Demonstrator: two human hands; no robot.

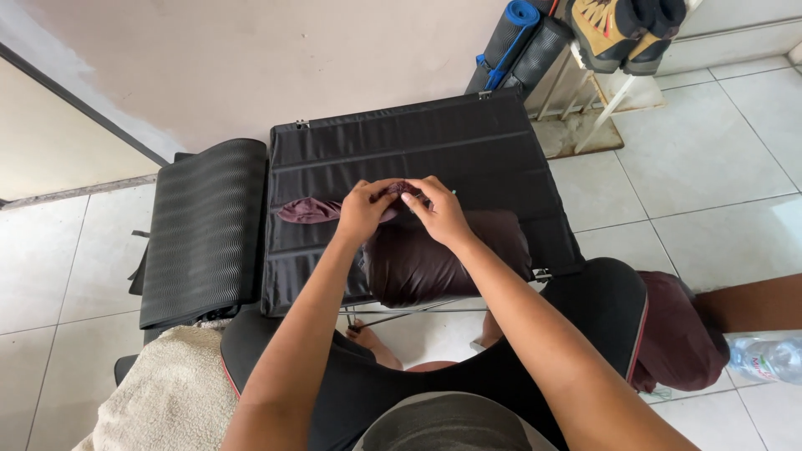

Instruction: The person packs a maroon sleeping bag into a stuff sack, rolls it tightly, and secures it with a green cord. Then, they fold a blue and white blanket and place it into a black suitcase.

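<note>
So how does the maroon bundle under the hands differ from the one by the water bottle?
The maroon bundle on the black board lies in the middle, with both the left hand and right hand working a strip of its cloth at the top; the maroon bundle on the floor sits untouched at the right, beside the water bottle. The first shows whole, the second is partly hidden by a black pad. Both are dark maroon, soft fabric.

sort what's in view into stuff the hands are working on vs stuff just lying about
In hand: left hand and right hand pinching the maroon cloth over the maroon bag, on the black mat.

Lying about: rolled mats, shoes, water bottle, towel.
</note>
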